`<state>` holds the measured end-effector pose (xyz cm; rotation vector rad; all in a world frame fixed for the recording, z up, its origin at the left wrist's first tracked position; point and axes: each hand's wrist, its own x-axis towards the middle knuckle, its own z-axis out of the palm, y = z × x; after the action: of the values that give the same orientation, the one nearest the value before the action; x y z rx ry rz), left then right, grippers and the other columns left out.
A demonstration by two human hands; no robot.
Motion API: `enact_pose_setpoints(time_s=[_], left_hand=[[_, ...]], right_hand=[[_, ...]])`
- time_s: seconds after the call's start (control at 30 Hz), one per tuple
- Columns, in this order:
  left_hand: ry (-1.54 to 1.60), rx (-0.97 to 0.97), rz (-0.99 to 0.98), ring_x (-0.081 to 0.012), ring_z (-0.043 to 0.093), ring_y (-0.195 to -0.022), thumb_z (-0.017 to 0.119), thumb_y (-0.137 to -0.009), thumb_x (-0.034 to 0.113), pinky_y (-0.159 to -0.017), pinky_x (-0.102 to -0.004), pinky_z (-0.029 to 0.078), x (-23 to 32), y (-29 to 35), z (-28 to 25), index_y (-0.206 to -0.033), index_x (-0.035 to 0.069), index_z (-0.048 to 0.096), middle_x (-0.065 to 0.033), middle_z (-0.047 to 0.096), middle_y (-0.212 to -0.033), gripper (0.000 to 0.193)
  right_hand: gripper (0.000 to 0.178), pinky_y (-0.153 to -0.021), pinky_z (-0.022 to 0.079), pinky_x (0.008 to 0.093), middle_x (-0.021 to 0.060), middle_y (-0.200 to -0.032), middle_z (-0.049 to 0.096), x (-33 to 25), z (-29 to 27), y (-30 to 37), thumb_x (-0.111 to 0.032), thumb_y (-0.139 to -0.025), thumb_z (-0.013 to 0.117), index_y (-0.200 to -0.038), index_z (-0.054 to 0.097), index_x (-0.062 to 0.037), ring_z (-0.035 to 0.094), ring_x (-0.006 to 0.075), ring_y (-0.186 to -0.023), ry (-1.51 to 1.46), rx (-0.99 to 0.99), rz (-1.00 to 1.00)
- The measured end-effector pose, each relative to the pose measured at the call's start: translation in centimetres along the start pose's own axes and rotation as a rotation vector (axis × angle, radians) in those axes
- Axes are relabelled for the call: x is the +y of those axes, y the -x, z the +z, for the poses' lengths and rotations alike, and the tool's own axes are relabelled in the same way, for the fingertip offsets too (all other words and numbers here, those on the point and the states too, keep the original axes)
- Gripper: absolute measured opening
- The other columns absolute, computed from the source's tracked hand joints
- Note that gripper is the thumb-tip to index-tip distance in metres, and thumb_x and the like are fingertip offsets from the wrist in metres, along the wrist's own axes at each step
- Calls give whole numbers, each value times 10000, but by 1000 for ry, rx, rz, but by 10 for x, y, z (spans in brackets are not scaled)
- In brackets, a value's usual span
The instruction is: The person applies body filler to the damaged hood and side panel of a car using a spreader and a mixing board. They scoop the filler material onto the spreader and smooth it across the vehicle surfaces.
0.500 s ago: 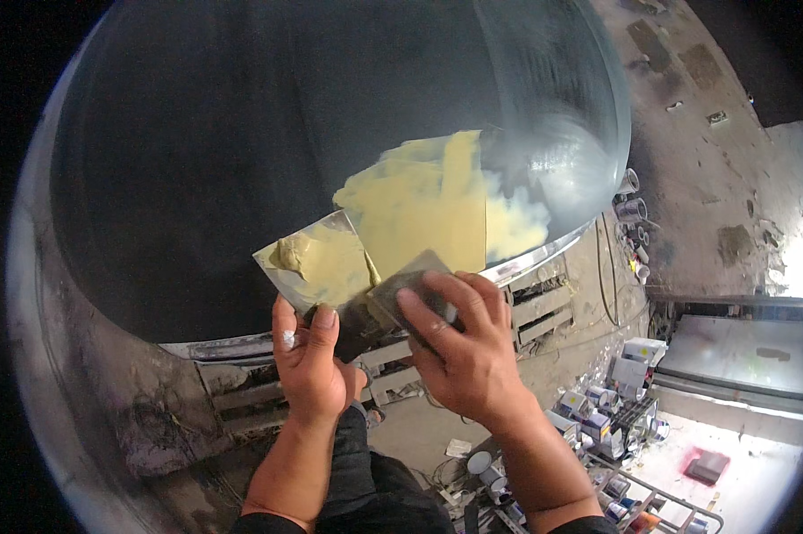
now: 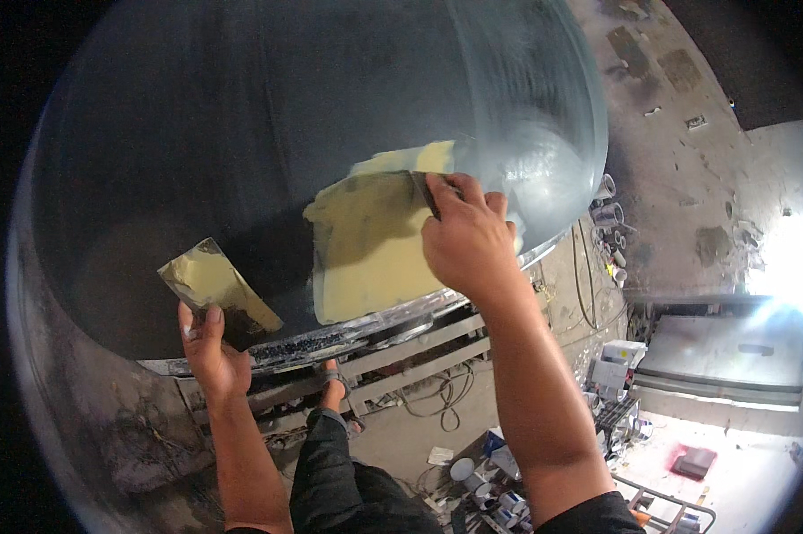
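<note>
A large, curved dark panel (image 2: pixel 179 116) bears a broad patch of yellow putty (image 2: pixel 366 267) near its front edge. My right hand (image 2: pixel 473 240) grips a putty spreader (image 2: pixel 422 189), whose blade is at the upper right part of the patch. The fingers hide part of the spreader. Off to the left, my left hand (image 2: pixel 214 356) is closed on the lower end of a flat putty board (image 2: pixel 213 278), tilted above the panel's front edge. Yellow putty is smeared over the board's face.
Wooden pallets (image 2: pixel 401 356) lie beneath the panel's front edge, beside a looped cable (image 2: pixel 450 400) on the floor. Several cans (image 2: pixel 508 507) and boxes crowd the lower right around a metal rack (image 2: pixel 669 507). More cans (image 2: pixel 608 214) stand beyond the panel's right side.
My right hand has gone up and away with the spreader, from beside the board onto the patch. My left hand has carried the board leftward and lower, away from the patch.
</note>
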<state>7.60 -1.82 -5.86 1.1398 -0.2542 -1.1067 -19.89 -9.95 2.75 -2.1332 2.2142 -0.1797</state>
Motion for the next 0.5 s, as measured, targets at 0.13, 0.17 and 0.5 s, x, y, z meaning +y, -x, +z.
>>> enact_pose_setpoints(time_s=[0.13,0.17,0.5], left_hand=[[78,-102,-23,-243,539,-1088,597,-868,84,-894,-444,487,-11,-11,-13,-1395,44,313,-113,522,-1223,601],[72,-163,-17,-241,539,-1087,598,-868,86,-891,-439,488,-12,-15,-16,-1393,43,317,-108,526,-1217,597],[141,-330,32,-199,583,-1020,550,-899,31,-848,-351,513,-11,-15,-15,-1324,23,407,-89,574,-1147,449]], right_hand=[[485,-766,425,567,100,-1240,462,-18,10,16,-161,-774,531,-1256,486,-135,459,386,-1026,38,-1,-15],[505,-760,424,562,100,-1240,455,-19,11,19,-153,-769,540,-1269,473,-138,457,385,-1019,6,-28,-10],[473,-784,426,555,89,-1223,485,-3,-12,10,-142,-768,523,-1241,499,-142,467,387,-1036,-13,-5,-50]])
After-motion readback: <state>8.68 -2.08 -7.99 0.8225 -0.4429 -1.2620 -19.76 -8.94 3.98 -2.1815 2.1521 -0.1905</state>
